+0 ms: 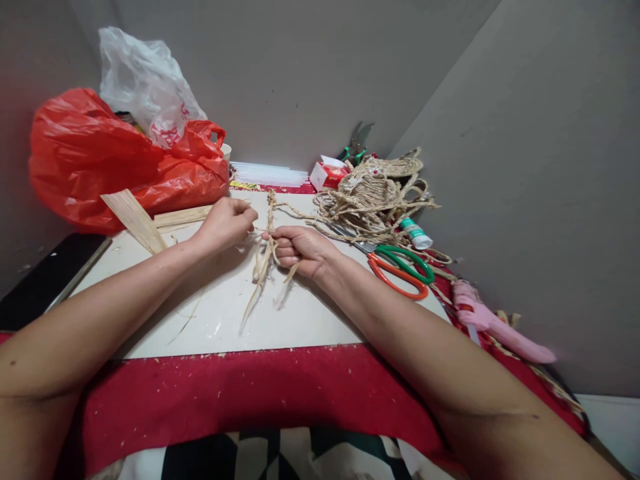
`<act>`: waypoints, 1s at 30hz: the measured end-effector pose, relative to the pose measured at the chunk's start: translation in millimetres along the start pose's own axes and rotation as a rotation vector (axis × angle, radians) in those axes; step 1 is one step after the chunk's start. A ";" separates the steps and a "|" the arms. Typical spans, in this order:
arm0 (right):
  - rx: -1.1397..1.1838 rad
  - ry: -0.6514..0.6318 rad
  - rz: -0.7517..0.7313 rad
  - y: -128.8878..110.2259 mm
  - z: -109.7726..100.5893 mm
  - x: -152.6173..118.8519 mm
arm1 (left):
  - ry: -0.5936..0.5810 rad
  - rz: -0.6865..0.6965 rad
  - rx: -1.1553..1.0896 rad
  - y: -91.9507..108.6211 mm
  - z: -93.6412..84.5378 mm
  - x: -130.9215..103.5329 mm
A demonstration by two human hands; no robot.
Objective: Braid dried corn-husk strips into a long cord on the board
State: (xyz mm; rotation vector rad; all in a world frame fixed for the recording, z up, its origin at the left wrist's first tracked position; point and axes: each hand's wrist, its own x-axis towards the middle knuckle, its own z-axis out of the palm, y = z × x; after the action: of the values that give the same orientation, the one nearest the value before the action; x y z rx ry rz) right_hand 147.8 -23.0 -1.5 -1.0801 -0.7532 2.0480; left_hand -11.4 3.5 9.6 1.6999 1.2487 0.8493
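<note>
A braided cord of dry plant fibre [271, 210] runs down the middle of the white board [295, 327], its loose strands fanning out toward me. My right hand [303, 250] is closed around the cord just where the braid ends and the flat strands begin. To its left, my left hand [227, 223] has its fingertips pinched together; a thin fibre seems to run from them toward the cord, but what they hold is too small to make out. From the upper part of the braid, the cord leads right to a heap of braided cord [375, 190].
Scissors [400, 267] with green and orange handles lie right of my right hand. Beyond are a spool [416, 233], a pink glue gun [500, 323], pruning shears [357, 143] and a red box [327, 175]. Leftward are flat dry strips [134, 220], a red bag [100, 160] and a phone [47, 277].
</note>
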 end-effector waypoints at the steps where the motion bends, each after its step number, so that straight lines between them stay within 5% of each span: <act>1: -0.007 -0.018 0.015 -1.8 -0.6 -0.6 | 0.023 -0.005 -0.055 -3.9 1.2 2.6; 8: -0.107 -0.093 0.058 -8.5 -11.2 1.8 | -0.335 -0.190 -0.407 -3.4 18.2 -5.1; 12: -0.203 -0.135 0.058 -12.8 -18.6 1.2 | -0.278 -0.197 -0.183 -1.4 14.7 -7.0; 18: -0.434 -0.166 0.006 -15.7 -20.3 -3.7 | -0.201 0.063 0.203 1.8 9.7 -9.0; 24: -0.823 -0.078 -0.198 -13.2 -22.5 -2.6 | -0.202 -0.052 0.174 0.2 13.4 -6.4; 30: -1.271 0.139 -0.393 -14.0 -10.9 -10.0 | -0.319 -0.226 -0.109 -2.1 16.5 -6.2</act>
State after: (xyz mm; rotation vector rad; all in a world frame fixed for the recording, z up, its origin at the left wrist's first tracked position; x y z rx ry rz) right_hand 165.6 -20.8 8.2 -1.4855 -2.0986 1.0078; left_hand 0.6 -6.1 0.6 1.5036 1.1272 0.4796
